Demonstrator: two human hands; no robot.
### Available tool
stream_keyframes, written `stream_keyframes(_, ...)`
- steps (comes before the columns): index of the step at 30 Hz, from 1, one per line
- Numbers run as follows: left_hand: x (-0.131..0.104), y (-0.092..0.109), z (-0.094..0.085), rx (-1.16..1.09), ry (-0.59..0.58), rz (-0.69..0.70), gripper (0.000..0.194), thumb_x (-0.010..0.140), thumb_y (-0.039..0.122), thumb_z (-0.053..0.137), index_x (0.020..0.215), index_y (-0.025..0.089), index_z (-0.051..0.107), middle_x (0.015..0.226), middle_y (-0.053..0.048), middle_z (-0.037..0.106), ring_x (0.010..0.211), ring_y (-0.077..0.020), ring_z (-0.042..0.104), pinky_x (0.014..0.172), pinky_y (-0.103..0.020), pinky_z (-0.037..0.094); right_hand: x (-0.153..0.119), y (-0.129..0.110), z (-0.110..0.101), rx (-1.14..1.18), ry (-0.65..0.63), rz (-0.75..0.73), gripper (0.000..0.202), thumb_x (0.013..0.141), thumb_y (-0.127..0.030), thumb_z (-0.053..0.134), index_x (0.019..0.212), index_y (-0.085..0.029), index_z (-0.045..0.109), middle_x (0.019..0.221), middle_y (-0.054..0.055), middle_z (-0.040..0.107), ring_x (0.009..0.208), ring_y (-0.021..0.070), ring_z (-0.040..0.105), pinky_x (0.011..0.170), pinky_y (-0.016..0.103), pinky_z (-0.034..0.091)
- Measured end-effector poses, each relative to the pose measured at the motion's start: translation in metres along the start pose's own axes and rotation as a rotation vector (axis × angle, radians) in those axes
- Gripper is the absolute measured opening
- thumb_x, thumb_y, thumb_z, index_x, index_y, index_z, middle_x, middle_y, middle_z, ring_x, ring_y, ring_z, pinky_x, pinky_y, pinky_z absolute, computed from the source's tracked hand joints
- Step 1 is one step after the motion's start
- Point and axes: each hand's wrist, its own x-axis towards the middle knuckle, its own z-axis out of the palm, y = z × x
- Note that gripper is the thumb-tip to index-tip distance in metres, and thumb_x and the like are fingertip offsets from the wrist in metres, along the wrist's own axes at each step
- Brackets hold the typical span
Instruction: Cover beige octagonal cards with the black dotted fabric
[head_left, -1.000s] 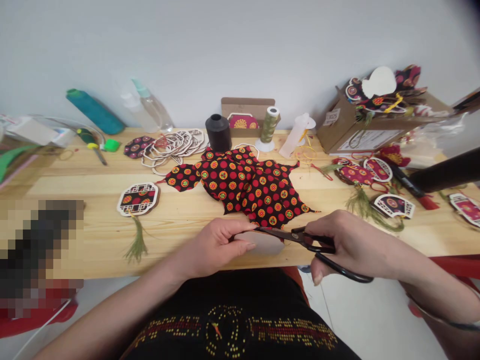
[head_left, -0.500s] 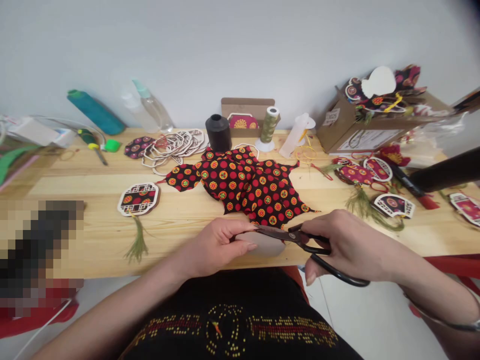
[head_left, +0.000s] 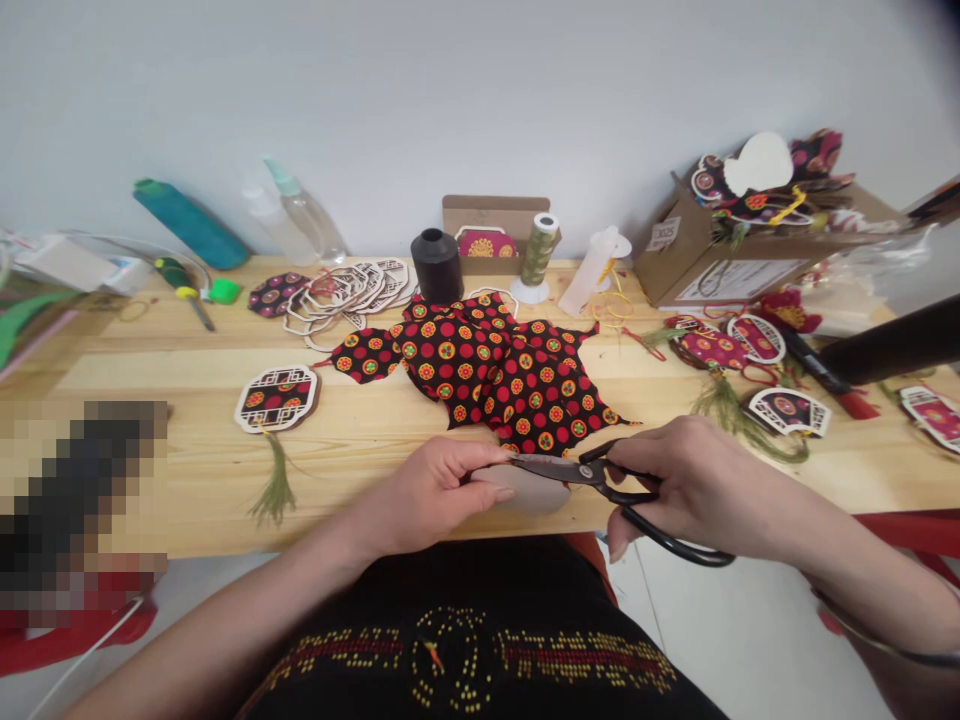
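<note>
Table (head_left: 360, 425), patterned cloth (head_left: 459, 365) beyond scissors (head_left: 591, 474)

It looks like a small craft workshop in here: a pale wooden bench (head_left: 195, 475) against a plain wall (head_left: 375, 90) holds thread spools (head_left: 437, 268), patterned cloth (head_left: 457, 360) and tasselled ornaments (head_left: 276, 398). Scissors (head_left: 551, 468) are out, and a cardboard box (head_left: 686, 248) brims with similar pieces (head_left: 759, 165).
</note>
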Motion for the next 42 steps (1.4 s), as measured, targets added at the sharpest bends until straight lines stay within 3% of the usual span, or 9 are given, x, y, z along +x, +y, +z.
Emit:
stream_keyframes(5, 0.000, -0.002, -0.001, 0.008, 0.025, -0.006, 0.022, 0.085, 0.028, 0.059, 0.102, 0.023, 0.072, 0.073, 0.004, 0.061, 0.063, -0.0096, 0.048, 0.056, -0.020, 0.039, 0.000, -0.001, 0.002, 0.046, 0.003, 0.024, 0.031, 0.076, -0.038, 0.071, 0.058, -0.018, 0.058, 0.055, -0.004, 0.059, 0.046, 0.0070, 0.038, 0.045, 0.023, 0.029)
stream_keyframes(9, 0.000, -0.002, -0.002, -0.073, 0.072, -0.016, 0.023, 0.082, 0.026, 0.064, 0.103, 0.024, 0.072, 0.087, 0.001, 0.071, 0.077, -0.0120, 0.059, 0.070, -0.023, 0.047, 0.001, 0.009, 0.003, 0.164, 0.063, 0.217, 0.032, 0.085, -0.042, 0.057, 0.064, -0.018, 0.059, 0.059, 0.000, 0.066, 0.046, 0.0095, 0.047, 0.044, 0.023, 0.031)
stream_keyframes(13, 0.001, -0.002, -0.002, -0.289, 0.138, -0.065, 0.024, 0.077, 0.025, 0.069, 0.101, 0.021, 0.072, 0.092, -0.002, 0.075, 0.083, -0.0151, 0.066, 0.079, -0.031, 0.052, 0.002, 0.039, 0.006, -0.276, 0.211, 0.488, 0.045, 0.081, -0.059, 0.052, 0.064, -0.018, 0.059, 0.053, 0.006, 0.062, 0.048, 0.0183, 0.054, 0.044, 0.027, 0.030)
stream_keyframes(16, 0.002, -0.004, -0.001, -0.433, 0.197, -0.091, 0.028, 0.074, 0.025, 0.072, 0.100, 0.018, 0.072, 0.095, -0.005, 0.076, 0.084, -0.0171, 0.068, 0.083, -0.035, 0.054, -0.001, 0.063, 0.010, -0.563, 0.153, 0.618, 0.043, 0.082, -0.057, 0.049, 0.069, -0.017, 0.062, 0.058, 0.013, 0.065, 0.053, 0.0265, 0.061, 0.045, 0.030, 0.030)
stream_keyframes(20, 0.003, -0.008, 0.000, -0.533, 0.282, -0.078, 0.030, 0.072, 0.025, 0.074, 0.101, 0.018, 0.072, 0.099, -0.006, 0.076, 0.084, -0.0172, 0.070, 0.083, -0.035, 0.055, -0.008, 0.079, 0.012, -0.614, 0.128, 0.585, 0.035, 0.088, -0.044, 0.044, 0.084, -0.015, 0.063, 0.072, 0.016, 0.070, 0.062, 0.0296, 0.065, 0.048, 0.031, 0.033)
stream_keyframes(24, 0.003, -0.009, 0.000, -0.556, 0.306, -0.079, 0.031, 0.072, 0.023, 0.074, 0.102, 0.017, 0.071, 0.101, -0.006, 0.076, 0.086, -0.0168, 0.070, 0.083, -0.033, 0.055, -0.011, 0.075, 0.003, -0.484, 0.090, 0.608, 0.041, 0.084, -0.053, 0.049, 0.090, -0.015, 0.063, 0.075, 0.014, 0.070, 0.064, 0.0304, 0.066, 0.049, 0.031, 0.034)
stream_keyframes(29, 0.001, -0.002, -0.002, -0.388, 0.227, -0.062, 0.023, 0.076, 0.022, 0.069, 0.100, 0.020, 0.072, 0.097, -0.003, 0.077, 0.086, -0.0149, 0.068, 0.083, -0.030, 0.053, -0.009, 0.056, -0.008, -0.175, 0.155, 0.395, 0.044, 0.075, -0.055, 0.062, 0.098, -0.017, 0.058, 0.074, 0.005, 0.066, 0.063, 0.0219, 0.060, 0.056, 0.029, 0.040)
stream_keyframes(36, 0.003, -0.002, 0.000, -0.284, 0.173, -0.029, 0.025, 0.078, 0.022, 0.067, 0.103, 0.024, 0.072, 0.100, -0.001, 0.076, 0.087, -0.0147, 0.067, 0.079, -0.028, 0.051, 0.002, 0.017, -0.007, 0.073, 0.001, 0.103, 0.017, 0.076, -0.033, 0.068, 0.081, -0.019, 0.061, 0.070, -0.002, 0.061, 0.057, 0.0114, 0.046, 0.053, 0.023, 0.035)
stream_keyframes(42, 0.001, -0.002, -0.001, -0.140, 0.118, -0.002, 0.028, 0.084, 0.024, 0.062, 0.111, 0.029, 0.069, 0.105, 0.002, 0.074, 0.092, -0.0139, 0.064, 0.082, -0.026, 0.047, 0.006, 0.001, -0.012, 0.025, -0.060, 0.054, 0.018, 0.077, -0.034, 0.067, 0.071, -0.019, 0.060, 0.069, -0.001, 0.062, 0.057, 0.0115, 0.047, 0.052, 0.024, 0.032)
